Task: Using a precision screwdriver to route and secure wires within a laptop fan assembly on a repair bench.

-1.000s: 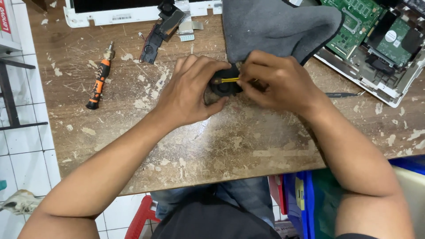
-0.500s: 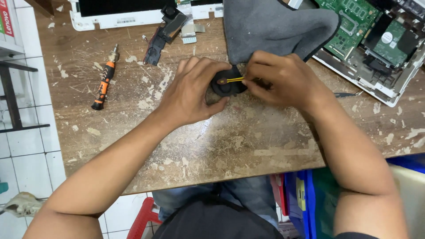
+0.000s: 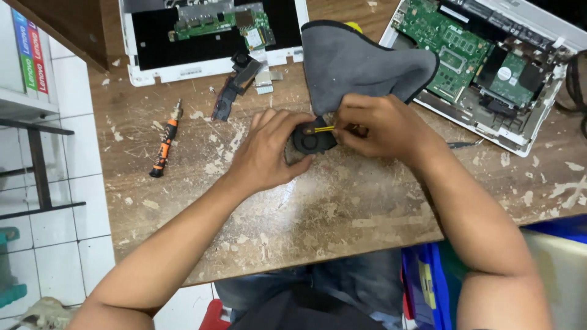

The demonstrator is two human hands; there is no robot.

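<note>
A small black round cooling fan (image 3: 313,139) lies on the worn wooden table (image 3: 318,214), near its middle. My left hand (image 3: 269,150) grips the fan from the left side. My right hand (image 3: 379,125) pinches the fan's thin yellow and dark wires (image 3: 322,129) just right of it. Both hands hide most of the fan.
A grey cloth pouch (image 3: 358,61) lies behind the hands. An opened white laptop base with green circuit board (image 3: 483,67) sits at the right, a white laptop shell (image 3: 208,36) at the back left. A black part (image 3: 235,82) and an orange-handled screwdriver (image 3: 165,140) lie left.
The view has shifted slightly, with the table contents sliding lower in the frame. My hands keep the same hold on the fan and its wires.
</note>
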